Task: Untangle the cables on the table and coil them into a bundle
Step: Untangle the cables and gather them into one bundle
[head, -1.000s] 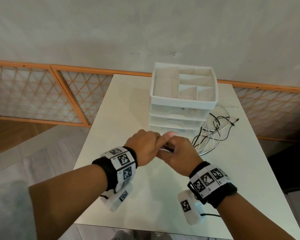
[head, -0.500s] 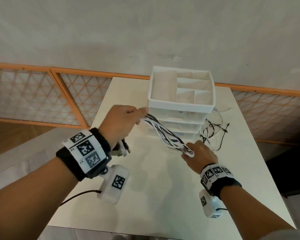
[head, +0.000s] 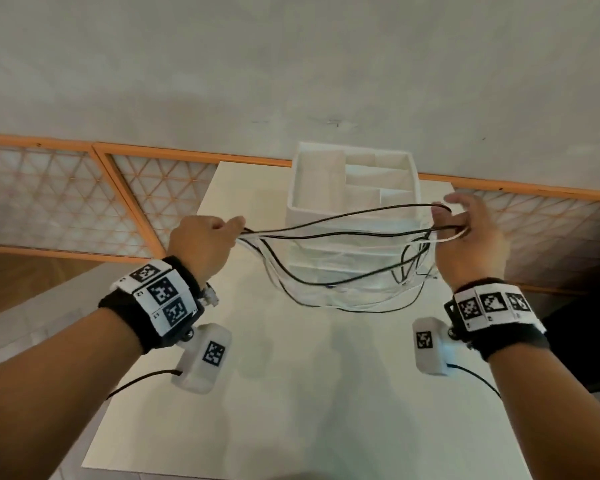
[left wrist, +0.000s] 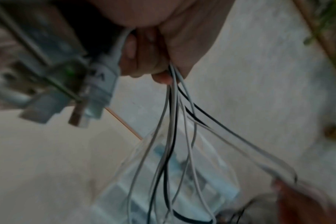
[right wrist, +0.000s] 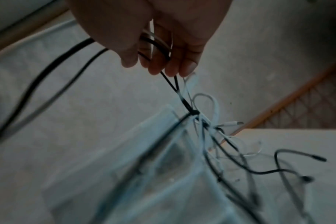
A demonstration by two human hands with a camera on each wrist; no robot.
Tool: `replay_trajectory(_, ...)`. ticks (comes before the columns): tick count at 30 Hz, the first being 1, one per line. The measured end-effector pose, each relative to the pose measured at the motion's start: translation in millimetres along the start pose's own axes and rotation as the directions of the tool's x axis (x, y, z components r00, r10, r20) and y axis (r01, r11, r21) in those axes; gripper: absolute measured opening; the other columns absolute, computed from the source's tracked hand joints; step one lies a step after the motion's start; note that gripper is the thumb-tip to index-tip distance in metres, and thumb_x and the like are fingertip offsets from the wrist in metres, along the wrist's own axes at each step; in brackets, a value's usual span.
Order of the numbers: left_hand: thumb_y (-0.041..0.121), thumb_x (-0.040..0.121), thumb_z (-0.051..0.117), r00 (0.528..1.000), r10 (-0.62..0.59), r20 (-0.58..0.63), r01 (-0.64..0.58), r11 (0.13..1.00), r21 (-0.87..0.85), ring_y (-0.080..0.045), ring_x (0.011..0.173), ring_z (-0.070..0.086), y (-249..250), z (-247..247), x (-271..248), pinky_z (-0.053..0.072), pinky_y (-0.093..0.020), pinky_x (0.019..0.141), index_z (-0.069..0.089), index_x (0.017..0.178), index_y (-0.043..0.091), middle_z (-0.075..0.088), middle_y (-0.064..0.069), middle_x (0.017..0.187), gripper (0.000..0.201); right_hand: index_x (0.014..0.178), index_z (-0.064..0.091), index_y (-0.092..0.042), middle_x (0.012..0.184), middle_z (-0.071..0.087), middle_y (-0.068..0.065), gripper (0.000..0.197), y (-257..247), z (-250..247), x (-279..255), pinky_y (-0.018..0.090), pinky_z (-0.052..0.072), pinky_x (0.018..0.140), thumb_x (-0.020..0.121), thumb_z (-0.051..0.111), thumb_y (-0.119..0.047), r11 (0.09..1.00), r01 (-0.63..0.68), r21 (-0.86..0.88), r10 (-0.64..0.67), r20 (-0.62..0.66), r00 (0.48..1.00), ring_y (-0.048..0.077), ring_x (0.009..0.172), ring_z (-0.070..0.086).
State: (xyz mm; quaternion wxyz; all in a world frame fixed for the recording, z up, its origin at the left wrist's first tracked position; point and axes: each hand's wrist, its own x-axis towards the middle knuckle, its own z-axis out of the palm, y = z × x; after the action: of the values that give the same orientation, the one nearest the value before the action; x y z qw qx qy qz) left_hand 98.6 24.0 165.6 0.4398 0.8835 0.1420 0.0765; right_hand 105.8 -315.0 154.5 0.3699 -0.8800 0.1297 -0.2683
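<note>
Several black and white cables (head: 340, 233) stretch in the air between my two hands, above the white table (head: 291, 393), and sag in loops in front of the drawer unit. My left hand (head: 205, 244) grips one end of the cables (left wrist: 173, 106), with white plugs (left wrist: 102, 84) hanging below the fist. My right hand (head: 468, 233) is raised at the right and holds the cables (right wrist: 159, 45) between thumb and fingers. Loose ends and a knot (right wrist: 194, 112) dangle under it.
A white drawer unit (head: 354, 216) with an open compartment tray on top stands at the back middle of the table, just behind the hanging loops. A wall and an orange-framed lattice panel (head: 84, 202) lie beyond the table's far edge.
Both hands have risen and spread far apart, the right one swinging up to the right. The bunched cables have been pulled out into long sagging strands, lifted off the table.
</note>
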Motion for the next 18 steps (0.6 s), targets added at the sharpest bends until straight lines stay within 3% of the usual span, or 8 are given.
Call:
replay_trajectory(2,0.044,0.091,0.062,0.988,-0.11,-0.11,0.078,0.962,-0.26,-0.02,0.043,0.038,9,-4,6,0.036,-0.029,0.053,0.064,0.065,0.003,0.041,0.006,0.035,0.048,0.108,0.069,-0.023,0.093,0.069,0.004,0.016,25,7,-8,0.024,0.045,0.075,0.095,0.059,-0.023,0.985,0.0,-0.171,0.018,0.105,0.994,0.024,0.086,0.064)
replay_trajectory(4,0.043,0.089,0.065,0.967,-0.192,-0.166,0.092,0.875,-0.475,-0.015,0.038,0.036,25,-12,12,0.033,-0.023,0.046,0.058,0.058,0.017,0.043,0.002,0.044,0.04,0.111,0.07,-0.02,0.112,0.066,0.016,0.021,70,25,-29,0.036,0.048,0.086,0.096,0.057,-0.025,0.924,-0.035,-0.381,0.156,0.292,0.944,0.037,0.102,0.064)
replay_trajectory(7,0.037,0.089,0.065,0.971,-0.197,-0.138,0.074,0.791,-0.607,-0.012,0.034,0.031,42,-9,14,0.027,-0.021,0.042,0.045,0.053,0.021,0.036,-0.001,0.049,0.045,0.114,0.069,-0.023,0.121,0.061,0.021,0.028,116,49,-74,0.036,0.05,0.09,0.097,0.052,-0.039,0.816,-0.051,-0.576,0.386,0.478,0.789,0.038,0.108,0.062)
replay_trajectory(9,0.038,0.09,0.065,0.991,-0.115,-0.066,0.056,0.815,-0.576,-0.013,0.035,0.027,43,3,11,0.024,-0.022,0.043,0.036,0.053,0.021,0.029,0.001,0.048,0.05,0.115,0.068,-0.026,0.121,0.066,0.016,0.03,117,56,-85,0.035,0.051,0.091,0.097,0.05,-0.042,0.791,-0.086,-0.606,0.442,0.468,0.766,0.035,0.109,0.063)
replay_trajectory(12,0.048,0.089,0.063,0.997,0.071,0.019,-0.063,0.963,-0.26,-0.02,0.045,0.032,30,21,6,0.027,-0.027,0.05,0.035,0.051,0.017,0.03,0.002,0.046,0.056,0.1,0.072,-0.028,0.112,0.07,0.008,0.027,101,55,-53,0.037,0.049,0.097,0.094,0.051,-0.045,0.86,-0.151,-0.488,0.381,0.416,0.826,0.026,0.109,0.063)
replay_trajectory(14,0.05,0.091,0.059,0.984,0.151,0.095,-0.152,0.988,0.005,-0.024,0.048,0.041,19,26,4,0.027,-0.03,0.051,0.041,0.048,0.014,0.037,0.004,0.041,0.06,0.086,0.068,-0.031,0.101,0.07,0.007,0.015,72,38,-21,0.022,0.05,0.091,0.089,0.057,-0.041,0.956,-0.271,-0.112,0.293,0.317,0.902,0.02,0.102,0.066)
replay_trajectory(16,0.051,0.093,0.053,0.98,0.147,0.134,-0.17,0.968,0.184,-0.029,0.058,0.054,8,29,3,0.031,-0.031,0.052,0.057,0.058,0.004,0.051,-0.004,0.051,0.059,0.095,0.065,-0.023,0.087,0.068,0.002,0.012,37,9,-1,0.003,0.042,0.073,0.096,0.055,-0.018,0.952,-0.168,0.254,0.148,0.096,0.984,0.002,0.083,0.066)
replay_trajectory(18,0.05,0.094,0.051,0.989,0.116,0.087,-0.133,0.963,0.233,-0.034,0.064,0.057,-2,28,5,0.031,-0.032,0.053,0.057,0.063,-0.001,0.052,-0.011,0.057,0.061,0.107,0.063,-0.019,0.086,0.066,-0.006,0.014,8,-17,2,0.004,0.038,0.074,0.102,0.05,-0.019,0.98,0.01,0.2,0.007,-0.088,0.996,-0.006,0.08,0.058)
